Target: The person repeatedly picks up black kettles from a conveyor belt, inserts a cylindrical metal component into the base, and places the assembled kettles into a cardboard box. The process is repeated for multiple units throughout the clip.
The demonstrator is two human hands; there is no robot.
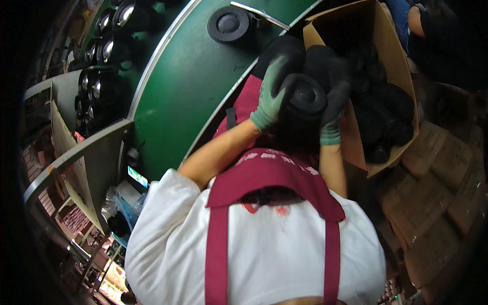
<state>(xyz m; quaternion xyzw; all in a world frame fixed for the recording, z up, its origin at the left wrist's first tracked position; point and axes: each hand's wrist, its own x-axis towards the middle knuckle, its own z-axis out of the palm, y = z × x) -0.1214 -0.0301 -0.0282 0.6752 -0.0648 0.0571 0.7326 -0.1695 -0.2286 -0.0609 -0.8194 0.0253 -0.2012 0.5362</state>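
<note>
My left hand (270,97), in a grey-green work glove, grips the left edge of a black round part (306,95) with a raised ring and a small centre boss. The part is held over my lap, its face turned up toward me. On its other side is my right hand (335,96), in a dark glove with a green cuff. Motion smears its fingers, and whether they touch the part is unclear. A similar black round part (229,24) lies flat on the green worktable (175,96), beside a thin light-coloured bar (260,15).
To my right stands an open cardboard box (389,35) holding several black parts (378,112). Brown cartons (427,198) lie beyond it. Shiny black round pieces (109,51) are stacked at the far left, past the table's metal rail (157,48). Another person's arm (416,21) shows at the upper right.
</note>
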